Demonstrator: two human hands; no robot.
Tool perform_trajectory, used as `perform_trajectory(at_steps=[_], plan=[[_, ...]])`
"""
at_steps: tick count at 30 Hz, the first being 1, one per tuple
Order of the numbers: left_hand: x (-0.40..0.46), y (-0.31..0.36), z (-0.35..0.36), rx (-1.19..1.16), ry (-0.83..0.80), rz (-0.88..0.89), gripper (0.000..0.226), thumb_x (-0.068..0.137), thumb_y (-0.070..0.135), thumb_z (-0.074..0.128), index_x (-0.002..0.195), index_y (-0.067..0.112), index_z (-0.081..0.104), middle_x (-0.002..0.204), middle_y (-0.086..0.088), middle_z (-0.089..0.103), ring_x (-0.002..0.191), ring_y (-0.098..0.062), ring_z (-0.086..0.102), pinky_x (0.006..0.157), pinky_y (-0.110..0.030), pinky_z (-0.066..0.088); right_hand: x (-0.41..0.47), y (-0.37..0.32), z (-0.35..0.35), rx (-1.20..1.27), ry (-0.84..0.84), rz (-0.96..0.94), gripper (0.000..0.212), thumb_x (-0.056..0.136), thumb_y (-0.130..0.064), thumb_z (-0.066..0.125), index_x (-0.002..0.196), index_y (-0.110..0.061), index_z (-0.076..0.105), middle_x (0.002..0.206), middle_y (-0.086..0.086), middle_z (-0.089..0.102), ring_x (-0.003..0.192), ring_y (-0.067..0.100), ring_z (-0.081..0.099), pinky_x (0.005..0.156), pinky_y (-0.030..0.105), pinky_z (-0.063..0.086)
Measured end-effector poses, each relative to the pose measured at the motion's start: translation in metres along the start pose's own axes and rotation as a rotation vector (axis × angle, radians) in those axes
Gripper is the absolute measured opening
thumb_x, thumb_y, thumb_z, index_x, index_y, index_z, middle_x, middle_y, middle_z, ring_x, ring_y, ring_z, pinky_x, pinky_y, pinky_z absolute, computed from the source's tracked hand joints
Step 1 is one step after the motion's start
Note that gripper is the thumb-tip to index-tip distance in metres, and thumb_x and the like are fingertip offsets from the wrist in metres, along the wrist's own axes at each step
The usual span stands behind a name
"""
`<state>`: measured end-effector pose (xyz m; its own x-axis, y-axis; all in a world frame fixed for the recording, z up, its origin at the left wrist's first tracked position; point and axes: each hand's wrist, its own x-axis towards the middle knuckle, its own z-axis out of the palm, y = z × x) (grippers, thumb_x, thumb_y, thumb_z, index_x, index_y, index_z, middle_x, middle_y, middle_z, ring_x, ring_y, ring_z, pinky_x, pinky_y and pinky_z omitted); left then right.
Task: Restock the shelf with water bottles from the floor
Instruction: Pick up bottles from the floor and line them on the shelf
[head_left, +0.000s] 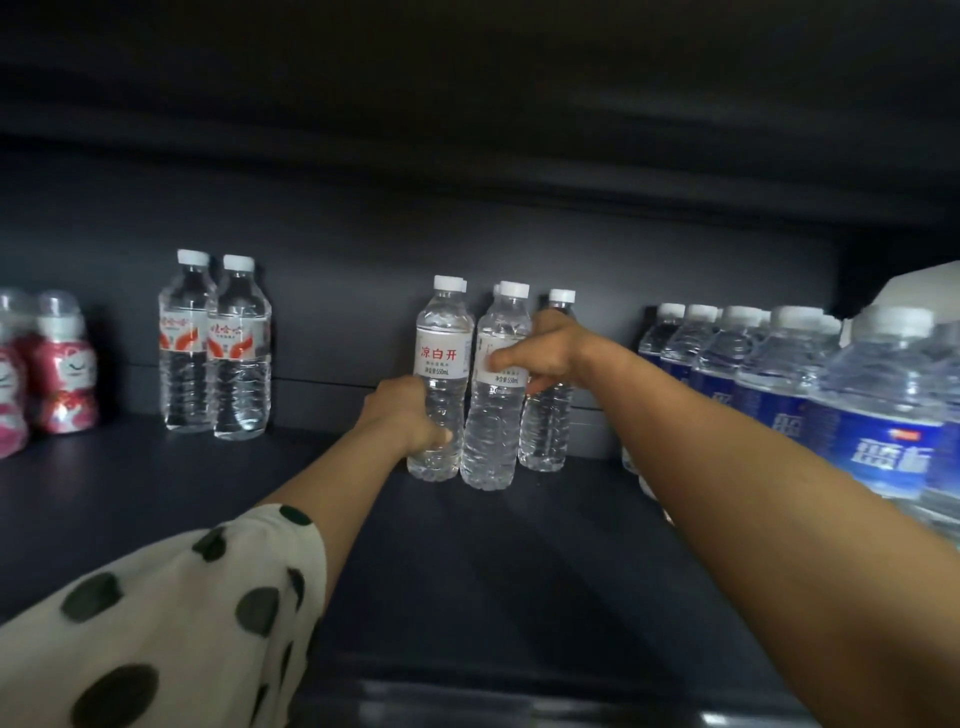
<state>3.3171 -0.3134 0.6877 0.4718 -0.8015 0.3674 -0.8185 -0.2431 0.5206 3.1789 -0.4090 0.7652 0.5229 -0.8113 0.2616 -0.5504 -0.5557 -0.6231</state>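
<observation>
Dark shelf (208, 499) (dim), btls (441, 384) upright

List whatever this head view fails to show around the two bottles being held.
- Floor stock: outside the head view.
- Label of the right-hand bottle: covered by the right hand.
- Bottles behind the left-hand bottle: only cap edges show.
- Pink bottles: row cut off by the left edge.
- Blue-label bottles: text blurred.
</observation>
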Motion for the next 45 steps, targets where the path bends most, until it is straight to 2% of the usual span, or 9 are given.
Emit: perform_trajectory(at_steps=[3, 7, 10, 13, 18, 21, 31, 36, 45], plan=[[-0.015, 0.006, -0.017, 0.013, 0.023, 0.017, 0.041, 0.076, 0.024, 0.077, 0.111, 0.009, 0.061, 0.116, -0.008, 0.064, 0.105, -0.026, 0.062, 0.086, -0.031, 0.049, -0.022, -0.007, -0.004, -0.049, 0.018, 0.038, 0.060, 0.073, -0.030, 0.080, 0.122, -0.009, 0.052, 0.119, 0.005, 0.059, 0.091, 0.022, 0.064, 0.063, 0.027, 0.055], [-0.050, 0.014, -0.044, 0.054, 0.045, 0.082, 0.041, 0.074, 0.026, 0.079, 0.106, 0.007, 0.063, 0.111, -0.011, 0.065, 0.102, -0.030, 0.063, 0.076, -0.029, 0.045, -0.070, -0.020, -0.006, -0.020, 0.043, 0.034, 0.076, 0.074, -0.021, 0.080, 0.137, -0.007, 0.040, 0.134, 0.009, 0.051, 0.114, 0.027, 0.057, 0.091, 0.035, 0.053], [-0.087, 0.017, -0.059, 0.022, 0.016, 0.132, 0.043, 0.070, 0.026, 0.081, 0.106, 0.008, 0.065, 0.108, -0.012, 0.067, 0.097, -0.029, 0.064, 0.077, -0.030, 0.048, -0.118, -0.032, -0.001, -0.097, 0.057, -0.010, 0.045, 0.076, -0.017, 0.078, 0.114, -0.016, 0.054, 0.109, 0.001, 0.062, 0.082, 0.009, 0.061, 0.063, 0.010, 0.046], [-0.130, 0.017, -0.067, 0.009, -0.001, 0.181, 0.048, 0.072, 0.026, 0.081, 0.112, 0.007, 0.063, 0.112, -0.010, 0.065, 0.097, -0.025, 0.062, 0.079, -0.029, 0.047, -0.181, -0.041, 0.009, -0.163, 0.089, -0.053, 0.031, 0.080, -0.011, 0.074, 0.108, -0.013, 0.060, 0.083, -0.006, 0.059, 0.058, -0.002, 0.053, 0.044, 0.005, 0.035], [-0.225, 0.013, -0.067, -0.011, -0.076, 0.285, 0.036, 0.076, 0.018, 0.078, 0.109, 0.005, 0.068, 0.111, -0.011, 0.067, 0.104, -0.023, 0.061, 0.086, -0.028, 0.046, -0.294, -0.043, 0.044, -0.456, 0.162, -0.074, 0.013, 0.081, -0.027, 0.069, 0.086, -0.016, 0.062, 0.088, 0.005, 0.057, 0.085, 0.016, 0.052, 0.067, 0.023, 0.035], [-0.287, -0.001, -0.045, 0.052, -0.205, 0.362, 0.025, 0.078, 0.010, 0.073, 0.102, 0.005, 0.071, 0.103, -0.013, 0.070, 0.101, -0.025, 0.064, 0.086, -0.032, 0.048, -0.355, -0.018, 0.079, -0.543, 0.117, -0.028, 0.028, 0.080, -0.026, 0.068, 0.100, -0.007, 0.068, 0.102, 0.013, 0.067, 0.098, 0.026, 0.061, 0.072, 0.029, 0.040], [-0.430, -0.097, 0.156, 0.185, -0.788, 0.317, 0.027, 0.078, 0.012, 0.070, 0.103, 0.003, 0.066, 0.103, -0.017, 0.066, 0.095, -0.033, 0.063, 0.079, -0.039, 0.054, -0.491, 0.168, 0.242, -0.421, -0.316, 0.234, 0.042, 0.082, -0.021, 0.065, 0.119, -0.006, 0.051, 0.116, 0.015, 0.060, 0.106, 0.034, 0.056, 0.081, 0.036, 0.046], [-0.492, -0.151, 0.290, 0.212, -0.947, 0.310, 0.015, 0.079, 0.007, 0.065, 0.093, 0.007, 0.063, 0.092, -0.013, 0.064, 0.087, -0.031, 0.063, 0.076, -0.044, 0.055, -0.532, 0.271, 0.344, -0.321, -0.417, 0.370, 0.036, 0.086, -0.020, 0.061, 0.117, -0.007, 0.049, 0.112, 0.015, 0.058, 0.098, 0.035, 0.056, 0.069, 0.036, 0.043], [-0.619, -0.298, 0.505, 0.239, -1.131, 0.178, 0.017, 0.088, 0.017, 0.059, 0.103, 0.012, 0.063, 0.106, -0.007, 0.062, 0.102, -0.029, 0.060, 0.085, -0.042, 0.051, -0.642, 0.464, 0.555, -0.210, -0.611, 0.632, 0.046, 0.087, -0.019, 0.059, 0.130, -0.010, 0.044, 0.131, 0.013, 0.050, 0.119, 0.032, 0.051, 0.092, 0.033, 0.041]])
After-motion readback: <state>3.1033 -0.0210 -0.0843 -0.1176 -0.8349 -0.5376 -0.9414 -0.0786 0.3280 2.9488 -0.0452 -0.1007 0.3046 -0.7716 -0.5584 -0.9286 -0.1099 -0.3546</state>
